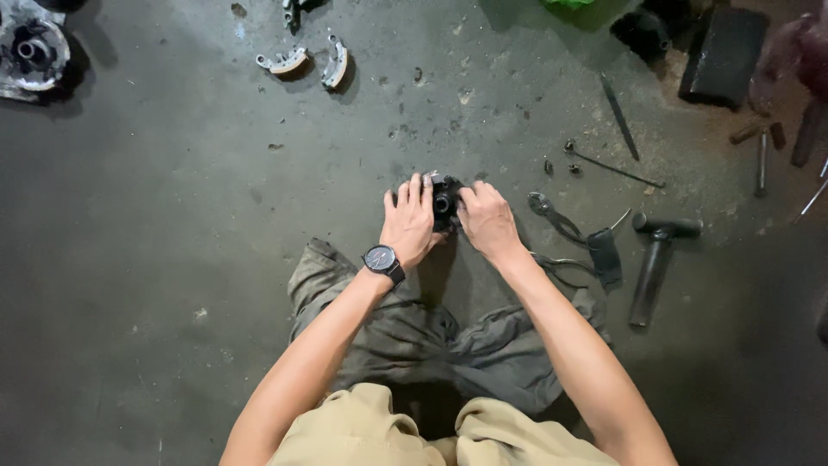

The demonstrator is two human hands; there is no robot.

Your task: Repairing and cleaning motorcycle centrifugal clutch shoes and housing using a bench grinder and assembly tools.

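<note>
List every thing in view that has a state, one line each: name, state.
Left hand: gripping the black part, watch on wrist.
Right hand: gripping the black part from the other side.
Black part: held between both hands, above the floor.
Pliers: lying on the floor, untouched.
Hammer: lying flat, untouched.
Brake shoes: two, lying apart on the floor.
Rag: spread, crumpled, under the forearms.

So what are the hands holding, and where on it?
Both the left hand and right hand grip a small black metal part by its opposite sides.

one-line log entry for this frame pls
left hand: grips small black metal part | right hand: grips same part | part: held just above dark floor | nearby: pliers, black mallet
</note>
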